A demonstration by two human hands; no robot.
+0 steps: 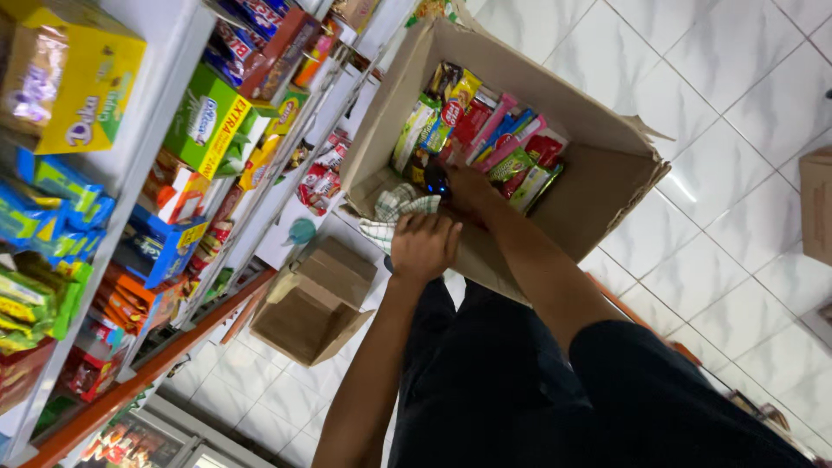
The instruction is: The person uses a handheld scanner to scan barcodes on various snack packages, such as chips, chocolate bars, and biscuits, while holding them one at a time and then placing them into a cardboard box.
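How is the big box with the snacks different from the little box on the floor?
The big box is full of colourful snack packets; the little box looks empty. The big box is held up by the hands, left hand on its edge; the little box sits on the floor. Both are brown cardboard with open flaps.

White shelves full of bright snack boxes stood at nine o'clock. A small empty cardboard box sat on the white tiled floor at six o'clock. Another brown box peeked in at three o'clock.
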